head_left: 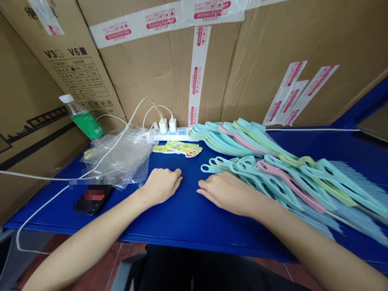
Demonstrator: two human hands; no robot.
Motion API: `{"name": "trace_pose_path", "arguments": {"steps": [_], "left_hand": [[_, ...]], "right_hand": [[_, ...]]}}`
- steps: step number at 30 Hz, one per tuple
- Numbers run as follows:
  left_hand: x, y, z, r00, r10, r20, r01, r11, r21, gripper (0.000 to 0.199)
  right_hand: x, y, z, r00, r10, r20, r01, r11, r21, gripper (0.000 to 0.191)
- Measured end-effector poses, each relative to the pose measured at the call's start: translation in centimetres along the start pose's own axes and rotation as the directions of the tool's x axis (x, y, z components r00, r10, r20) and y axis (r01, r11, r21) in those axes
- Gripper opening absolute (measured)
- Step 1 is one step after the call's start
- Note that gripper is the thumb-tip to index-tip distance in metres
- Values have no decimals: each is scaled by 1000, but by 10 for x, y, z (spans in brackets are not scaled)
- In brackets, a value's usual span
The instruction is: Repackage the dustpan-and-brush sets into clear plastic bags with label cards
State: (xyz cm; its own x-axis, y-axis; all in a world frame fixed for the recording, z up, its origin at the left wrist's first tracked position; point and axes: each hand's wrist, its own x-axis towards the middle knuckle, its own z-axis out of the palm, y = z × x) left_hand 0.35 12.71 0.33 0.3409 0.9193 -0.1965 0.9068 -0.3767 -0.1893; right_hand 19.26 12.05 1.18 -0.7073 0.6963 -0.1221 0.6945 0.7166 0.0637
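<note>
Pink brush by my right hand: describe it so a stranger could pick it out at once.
On the blue table, find the nearer pile of teal and green brushes, just beside the right hand. One pink brush lies across its top, with its looped grip pointing back left. Unlike the other pink brush, it sits in the nearer pile, not the farther one.

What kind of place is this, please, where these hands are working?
Probably a small packing or assembly workspace: a flat blue table holds a heap of pale-blue plastic looped-handle brushes, and large brown cardboard cartons with printed tape stand close around it.
</note>
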Motion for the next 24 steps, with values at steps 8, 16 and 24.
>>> {"name": "trace_pose_path", "arguments": {"steps": [8,16,24], "left_hand": [[-1,1,-1,1000,-6,6,7,1000,-12,35],[0,1,0,1000,1,4,-1,1000,-1,36],[0,1,-2,1000,3,6,-3,1000,8,37]], "right_hand": [[1,0,0,1000,9,18,-9,1000,-2,27],[0,-1,-1,999,17,41,-16,1000,-18,27],[0,-1,-1,998,23,52,-23,1000,-11,28]]}}
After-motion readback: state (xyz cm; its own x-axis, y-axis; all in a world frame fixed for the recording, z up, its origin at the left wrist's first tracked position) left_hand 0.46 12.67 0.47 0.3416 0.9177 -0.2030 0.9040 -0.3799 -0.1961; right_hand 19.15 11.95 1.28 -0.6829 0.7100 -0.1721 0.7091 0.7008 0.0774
